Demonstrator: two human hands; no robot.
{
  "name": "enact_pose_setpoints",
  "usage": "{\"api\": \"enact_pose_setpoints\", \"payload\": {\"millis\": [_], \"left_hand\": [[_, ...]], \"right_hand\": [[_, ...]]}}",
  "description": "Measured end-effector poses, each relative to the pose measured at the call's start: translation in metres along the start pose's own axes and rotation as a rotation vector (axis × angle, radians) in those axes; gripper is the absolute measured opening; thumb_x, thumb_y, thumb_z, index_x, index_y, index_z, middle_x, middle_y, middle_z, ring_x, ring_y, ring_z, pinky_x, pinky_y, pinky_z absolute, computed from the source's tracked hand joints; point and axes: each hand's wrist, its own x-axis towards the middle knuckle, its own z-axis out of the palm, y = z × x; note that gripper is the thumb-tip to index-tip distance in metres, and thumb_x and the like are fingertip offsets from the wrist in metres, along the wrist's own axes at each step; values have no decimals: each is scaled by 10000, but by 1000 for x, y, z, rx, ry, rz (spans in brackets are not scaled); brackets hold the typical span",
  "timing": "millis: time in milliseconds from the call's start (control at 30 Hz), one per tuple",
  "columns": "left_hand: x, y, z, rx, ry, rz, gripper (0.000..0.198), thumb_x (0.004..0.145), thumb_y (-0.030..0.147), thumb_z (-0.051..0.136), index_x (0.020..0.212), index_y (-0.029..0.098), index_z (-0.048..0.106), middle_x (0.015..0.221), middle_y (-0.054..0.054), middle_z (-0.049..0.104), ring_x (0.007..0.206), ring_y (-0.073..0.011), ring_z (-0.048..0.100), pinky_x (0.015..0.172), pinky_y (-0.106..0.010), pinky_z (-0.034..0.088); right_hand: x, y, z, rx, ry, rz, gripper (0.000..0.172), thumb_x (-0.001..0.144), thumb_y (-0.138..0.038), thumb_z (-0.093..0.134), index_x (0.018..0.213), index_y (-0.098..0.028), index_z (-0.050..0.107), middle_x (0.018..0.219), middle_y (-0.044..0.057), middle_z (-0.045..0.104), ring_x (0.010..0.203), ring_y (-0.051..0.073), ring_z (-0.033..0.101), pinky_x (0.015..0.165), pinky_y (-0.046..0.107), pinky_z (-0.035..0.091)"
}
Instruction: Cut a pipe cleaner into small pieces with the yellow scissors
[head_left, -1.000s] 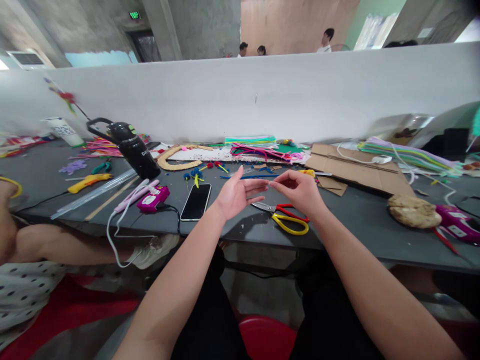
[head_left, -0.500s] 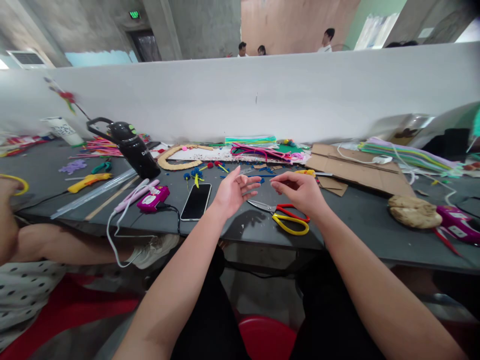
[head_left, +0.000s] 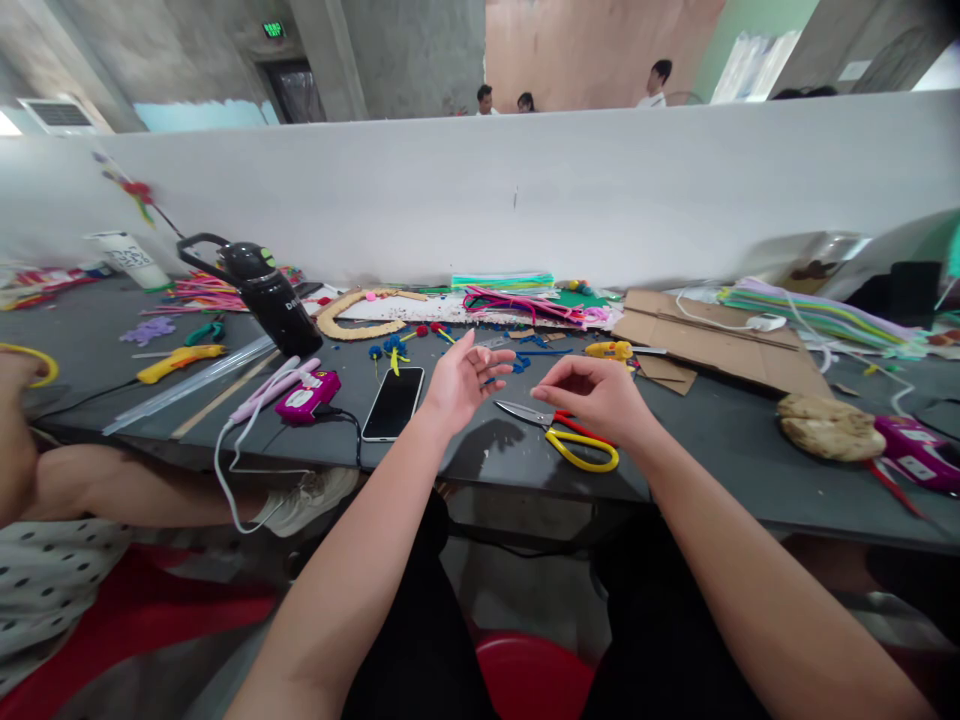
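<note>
My left hand (head_left: pixel 466 382) is raised over the grey table, palm turned inward, its fingers loosely spread and holding nothing that I can see. To its right, my right hand (head_left: pixel 592 395) has thumb and fingertips pinched together; anything between them is too small to make out. A gap separates the two hands. Beneath my right hand lie scissors (head_left: pixel 585 460) with one yellow and one red handle, their blades pointing left. Left of my left hand a phone (head_left: pixel 393 404) lies flat with a dark screen. Blue fuzzy scraps (head_left: pixel 536 342) are scattered behind the hands.
At left stand a black bottle (head_left: pixel 279 308) and a purple power box (head_left: pixel 307 398) with cables. Pink pipe cleaners (head_left: pixel 517 305), a yellow-handled knife (head_left: pixel 611 350) and cardboard (head_left: pixel 720 335) lie farther back. A co-worker's hand (head_left: pixel 16 372) is at the left edge.
My right hand has dropped slightly and moved a little left, still pinched, now covering more of the red scissor handle. My left hand stays nearly in place.
</note>
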Motion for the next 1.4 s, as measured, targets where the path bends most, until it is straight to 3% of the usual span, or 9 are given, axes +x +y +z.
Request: {"api": "enact_pose_setpoints", "payload": {"millis": [267,633,800,867,1000,1133,1200,1267,1400], "left_hand": [[-2,1,-1,-2,-2,-5,415,863,515,579,640,167,551,956,-78,745,804,-171,676,699,-275,484],[-1,-1,-1,6,-12,-8,416,850,528,595,647,167,556,970,-79,744,816,-174,671,708,-279,478],[-1,-3,-1,53,-28,-2,432,829,562,609,653,170,565,957,-77,742,797,-177,666,704,-281,468],[-1,-3,-1,66,-45,-5,436,824,572,612,661,170,570,957,-79,738,801,-178,660,705,-280,462],[-3,-1,-1,77,-51,-23,395,823,528,633,670,169,570,959,-74,732,801,-169,644,704,-276,451],[-5,1,-3,88,-47,-22,350,815,476,666,682,166,578,980,-67,725,803,-158,633,716,-273,445],[-7,2,-5,108,-34,-19,334,804,458,684,688,159,592,994,-75,719,803,-155,627,721,-274,448],[-8,4,-6,129,-22,-14,317,797,445,692,708,152,612,1009,-86,714,808,-155,626,718,-271,450],[-11,6,-9,153,-9,3,292,784,416,701,716,142,628,1014,-98,710,800,-153,631,699,-264,460]], "right_hand": [[-2,6,0,144,-95,87,331,813,-444,710,1006,-180,760,867,67,758,768,191,703,756,340,572],[-7,-2,2,-2,-86,30,377,646,-472,837,610,-172,611,576,-15,590,522,97,484,466,229,359],[-9,-2,5,-13,-406,64,346,841,-519,643,837,-184,731,700,17,680,636,138,583,581,255,445],[-13,0,12,-129,-545,72,376,810,-553,666,752,-184,716,624,-13,638,575,116,528,535,239,391],[-27,4,34,-473,-656,-44,477,709,-565,758,536,-173,549,474,-59,444,494,81,371,489,238,257],[-39,6,47,-541,-691,-286,63,768,-188,685,823,-183,653,899,25,641,740,119,537,608,225,341],[-41,7,47,-556,-663,-307,54,807,-243,678,802,-191,662,923,39,638,801,143,561,674,243,379],[-42,7,43,-574,-622,-259,284,851,-396,662,669,-183,621,800,30,618,723,142,553,675,263,400],[-42,4,34,-487,-529,-254,172,918,-300,567,843,-193,678,1199,84,611,885,158,623,813,295,465]]}}
